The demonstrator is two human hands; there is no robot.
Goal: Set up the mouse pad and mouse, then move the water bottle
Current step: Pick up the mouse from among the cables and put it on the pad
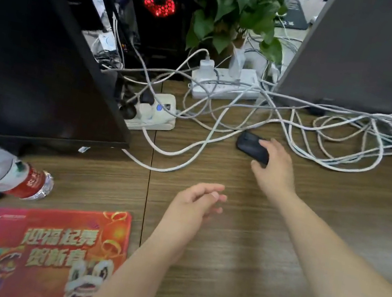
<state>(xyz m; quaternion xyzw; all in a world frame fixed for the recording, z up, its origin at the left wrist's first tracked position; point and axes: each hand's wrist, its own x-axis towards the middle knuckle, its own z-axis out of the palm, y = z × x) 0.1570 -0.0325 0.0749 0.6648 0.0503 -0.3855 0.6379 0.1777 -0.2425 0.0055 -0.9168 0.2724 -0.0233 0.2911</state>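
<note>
A black mouse [252,144] lies on the wooden desk among white cables. My right hand [275,167] reaches over it, with fingers on its near end and thumb at its side. My left hand [195,203] hovers above the desk, fingers loosely curled, holding nothing. A red mouse pad [40,252] with a festive print lies flat at the lower left. A clear water bottle [2,173] with a red label lies on its side left of the pad's far edge.
A dark monitor [36,54] stands at the left, and a grey monitor back [379,55] at the right. Two white power strips [224,85] and tangled white cables [336,136] cross the desk's far side. A potted plant [240,12] and a PC tower [159,11] stand behind.
</note>
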